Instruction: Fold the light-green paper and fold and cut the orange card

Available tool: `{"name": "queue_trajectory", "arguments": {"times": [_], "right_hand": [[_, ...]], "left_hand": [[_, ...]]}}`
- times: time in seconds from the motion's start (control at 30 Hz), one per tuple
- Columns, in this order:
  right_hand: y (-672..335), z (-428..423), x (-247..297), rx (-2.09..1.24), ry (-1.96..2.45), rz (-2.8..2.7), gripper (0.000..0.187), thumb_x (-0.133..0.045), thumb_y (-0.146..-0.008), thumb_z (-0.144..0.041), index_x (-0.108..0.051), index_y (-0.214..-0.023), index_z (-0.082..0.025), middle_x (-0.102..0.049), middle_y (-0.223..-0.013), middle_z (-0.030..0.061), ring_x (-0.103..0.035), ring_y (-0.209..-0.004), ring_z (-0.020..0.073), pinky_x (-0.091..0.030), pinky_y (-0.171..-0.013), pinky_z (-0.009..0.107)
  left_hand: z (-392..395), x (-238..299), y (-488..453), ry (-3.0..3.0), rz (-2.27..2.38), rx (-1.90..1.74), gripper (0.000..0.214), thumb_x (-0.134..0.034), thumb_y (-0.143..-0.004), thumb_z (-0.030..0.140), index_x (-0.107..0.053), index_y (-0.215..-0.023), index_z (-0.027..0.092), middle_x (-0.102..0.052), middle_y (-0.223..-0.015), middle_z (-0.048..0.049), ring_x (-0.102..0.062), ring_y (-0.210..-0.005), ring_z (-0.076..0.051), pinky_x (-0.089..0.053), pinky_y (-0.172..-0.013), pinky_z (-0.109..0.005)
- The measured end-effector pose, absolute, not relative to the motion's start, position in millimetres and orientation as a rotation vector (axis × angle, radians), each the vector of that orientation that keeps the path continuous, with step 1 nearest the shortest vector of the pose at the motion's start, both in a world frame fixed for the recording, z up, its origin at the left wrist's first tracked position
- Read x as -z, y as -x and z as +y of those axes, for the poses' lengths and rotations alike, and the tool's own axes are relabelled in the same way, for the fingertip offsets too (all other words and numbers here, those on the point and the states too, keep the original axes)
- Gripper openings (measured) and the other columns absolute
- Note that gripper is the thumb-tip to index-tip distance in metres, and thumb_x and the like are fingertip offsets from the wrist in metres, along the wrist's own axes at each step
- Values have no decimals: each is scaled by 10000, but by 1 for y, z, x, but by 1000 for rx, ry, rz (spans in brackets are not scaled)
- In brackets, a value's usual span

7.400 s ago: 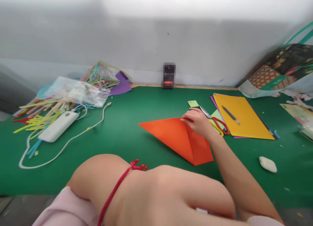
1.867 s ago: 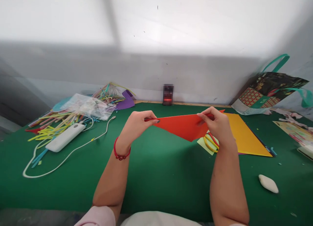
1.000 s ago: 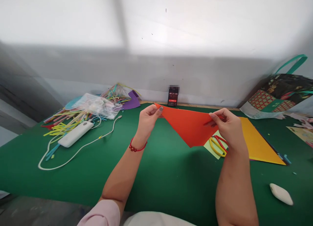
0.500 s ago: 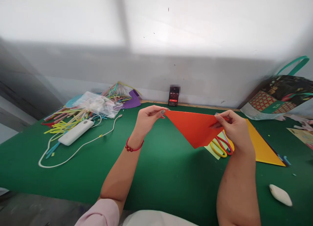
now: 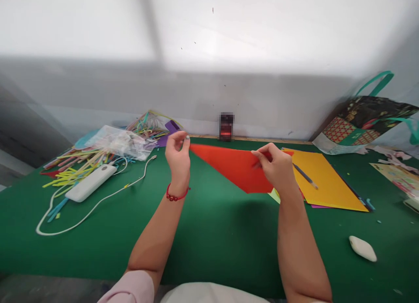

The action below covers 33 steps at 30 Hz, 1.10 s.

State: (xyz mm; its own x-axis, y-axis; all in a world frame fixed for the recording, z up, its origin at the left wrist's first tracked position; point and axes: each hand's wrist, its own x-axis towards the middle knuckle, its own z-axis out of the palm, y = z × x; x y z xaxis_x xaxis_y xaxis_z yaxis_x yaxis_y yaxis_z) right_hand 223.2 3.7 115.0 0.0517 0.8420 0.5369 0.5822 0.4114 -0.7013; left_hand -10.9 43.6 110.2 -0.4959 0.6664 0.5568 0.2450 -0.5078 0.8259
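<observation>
A folded sheet of red-orange paper (image 5: 229, 165) hangs above the green table, its top edge running nearly level and a corner pointing down. My left hand (image 5: 178, 156) has thumb and fingers closed at the paper's pointed left corner. Farther along the same edge, my right hand (image 5: 276, 165) pinches the paper between thumb and fingers, and a red tip shows beyond it. Yellow paper (image 5: 330, 180) with a pen (image 5: 305, 176) on it lies to the right, behind my right hand. The scissors there are mostly hidden by my right hand and arm.
On the left are a white power bank (image 5: 91, 183) with a cable, paper strips (image 5: 70, 172) and a clear plastic bag (image 5: 119, 141). A phone (image 5: 226, 127) leans on the wall. A patterned bag (image 5: 356, 124) and a white rounded object (image 5: 362, 248) are at the right.
Both hands have moved left with the red paper, the right one farther. My right hand now grips inward from the right tip, uncovering the pen on the yellow paper. The view has shifted slightly.
</observation>
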Motion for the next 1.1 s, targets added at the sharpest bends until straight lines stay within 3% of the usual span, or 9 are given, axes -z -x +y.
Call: {"name": "queue_trajectory", "arguments": {"times": [0.1,0.23,0.33,0.4,0.53,0.73,0.97,1.1], "right_hand": [[-210,2,-114,-214,1271,-1711,264,-496,-886,-439,-506,-723,-231,-646,-572,13,-636,-573,185,-447,-562,284],[-199,-2,-116,-188,1259,-1820,227,-480,-901,-381,-507,-734,-229,-649,-603,19,-612,-563,173,-417,-542,271],[-197,-4,-117,-185,1268,-1846,198,-492,-895,-338,-510,-732,-227,-648,-610,16,-608,-566,171,-411,-544,269],[-198,-4,-117,-210,1272,-1856,196,-498,-892,-333,-518,-728,-229,-643,-603,11,-608,-574,171,-416,-554,270],[-203,-4,-117,-306,1236,-1884,170,-521,-883,-355,-562,-769,-235,-634,-621,-10,-596,-572,162,-439,-588,280],[-210,-3,-119,-201,1221,-1895,190,-620,-817,-385,-591,-954,-255,-646,-971,38,-596,-725,189,-469,-651,315],[-210,1,-117,-269,1221,-1910,93,-570,-858,-326,-587,-876,-236,-622,-903,29,-582,-739,174,-453,-658,309],[-212,2,-116,-348,1204,-1897,117,-552,-866,-289,-571,-772,-224,-598,-813,14,-560,-646,146,-432,-616,297]], "left_hand": [[19,-124,6,-1698,1546,-2146,251,-574,-834,323,-579,-1062,218,-595,-1161,-55,-532,-1148,-186,-425,-965,-299],[-9,-130,-16,-2185,1356,-1545,262,-493,-892,328,-574,-1120,230,-676,-1015,-34,-627,-947,-163,-471,-838,-260],[-7,-120,-28,-2356,1404,-1182,183,-466,-898,274,-636,-926,210,-694,-856,-36,-628,-741,-158,-441,-644,-243],[-1,-114,-30,-2420,1496,-1048,245,-434,-901,255,-632,-767,201,-658,-691,-21,-561,-584,-138,-362,-541,-243],[4,-112,-27,-2466,1515,-1001,278,-413,-889,240,-618,-704,204,-605,-595,0,-462,-505,-117,-275,-504,-250],[5,-118,-21,-2410,1470,-983,285,-422,-887,293,-638,-723,205,-583,-573,5,-437,-501,-119,-267,-502,-253],[6,-117,-20,-2404,1452,-955,281,-429,-883,290,-626,-700,209,-563,-568,8,-420,-498,-121,-255,-499,-257],[7,-116,-21,-2412,1452,-934,277,-439,-878,288,-625,-686,214,-556,-557,10,-425,-495,-124,-251,-499,-261]]}}
